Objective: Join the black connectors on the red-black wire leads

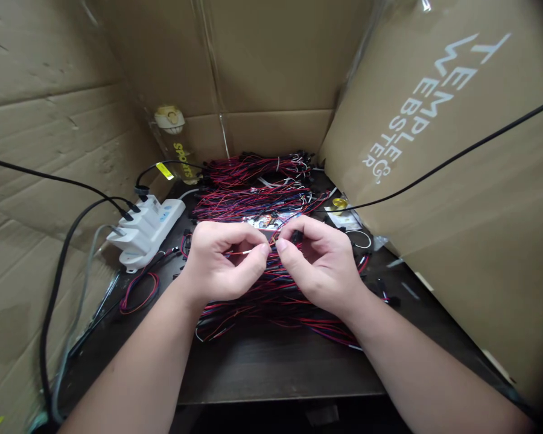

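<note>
Probably light and limp, the wiring (236, 254) wants close-set pinches: I see left hand (228, 259) and right hand (321, 262) grasping it behind the desk's (271, 367) front edge.

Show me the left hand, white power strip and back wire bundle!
Left hand (215, 264), head view: middle of hand.
White power strip (141, 237), head view: middle of casing.
Back wire bundle (253, 171), head view: red wires' middle.

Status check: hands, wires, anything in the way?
Left hand, right hand: both pinching thin wires. Bundles below and beyond. Black cable in from right, not across hands.
</note>
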A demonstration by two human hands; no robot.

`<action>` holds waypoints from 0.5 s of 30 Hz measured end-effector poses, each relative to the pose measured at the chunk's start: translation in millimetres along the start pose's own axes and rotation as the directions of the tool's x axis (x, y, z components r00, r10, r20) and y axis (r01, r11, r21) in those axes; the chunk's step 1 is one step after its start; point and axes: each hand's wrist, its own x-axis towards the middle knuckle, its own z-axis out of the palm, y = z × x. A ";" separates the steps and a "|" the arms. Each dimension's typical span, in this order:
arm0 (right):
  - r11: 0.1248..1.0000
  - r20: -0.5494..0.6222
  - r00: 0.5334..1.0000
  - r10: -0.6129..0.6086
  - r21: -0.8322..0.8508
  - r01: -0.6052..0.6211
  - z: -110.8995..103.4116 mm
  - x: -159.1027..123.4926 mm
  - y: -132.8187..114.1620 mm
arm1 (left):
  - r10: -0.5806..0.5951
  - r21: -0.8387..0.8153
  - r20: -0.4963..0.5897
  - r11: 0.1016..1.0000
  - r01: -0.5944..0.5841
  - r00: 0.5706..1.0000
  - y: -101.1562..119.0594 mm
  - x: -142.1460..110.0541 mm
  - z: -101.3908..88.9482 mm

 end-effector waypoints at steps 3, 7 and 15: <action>1.000 0.010 1.000 -0.009 -0.021 0.009 -0.7 0.3 -1.9 | 0.026 0.040 0.002 0.999 -0.026 1.000 1.2 0.0 -0.6; 0.998 0.016 1.000 -0.011 -0.065 0.012 -1.8 0.7 -5.2 | 0.059 0.071 0.005 0.996 -0.059 0.998 2.2 0.4 -1.4; 0.979 0.038 0.994 -0.100 -0.176 0.105 -1.7 1.9 -2.8 | 0.131 0.144 0.020 0.981 -0.133 0.991 1.4 2.0 -1.6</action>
